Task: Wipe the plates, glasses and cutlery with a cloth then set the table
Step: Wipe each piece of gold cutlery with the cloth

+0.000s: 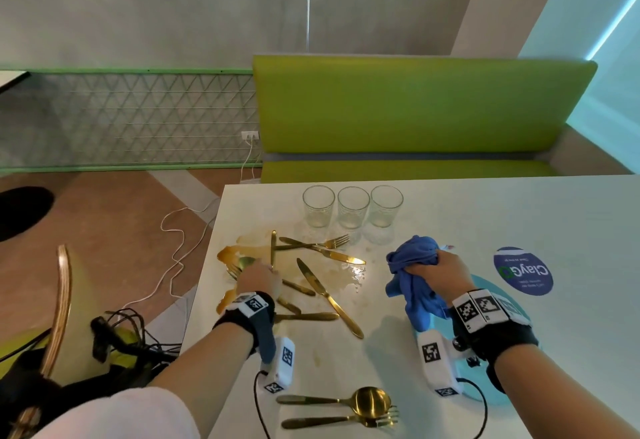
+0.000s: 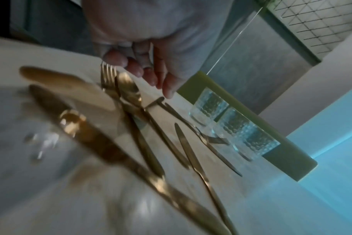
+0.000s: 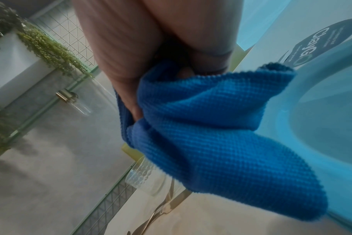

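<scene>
Waffle-weave blue cloth (image 1: 412, 275) bunched in right hand (image 1: 437, 274); left hand (image 1: 258, 279) loosely curled over gold cutlery (image 1: 311, 279).

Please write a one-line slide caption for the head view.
Left hand reaches into scattered gold cutlery while right hand grips a blue cloth.

Light: bright and even in the head view, cyan glow at right.
Glare: hotspot on the wet surface (image 1: 356, 270).
Blur: both wrist views dim, nearest cutlery (image 2: 103, 147) smeared.
Edges: wide-angle bending.
</scene>
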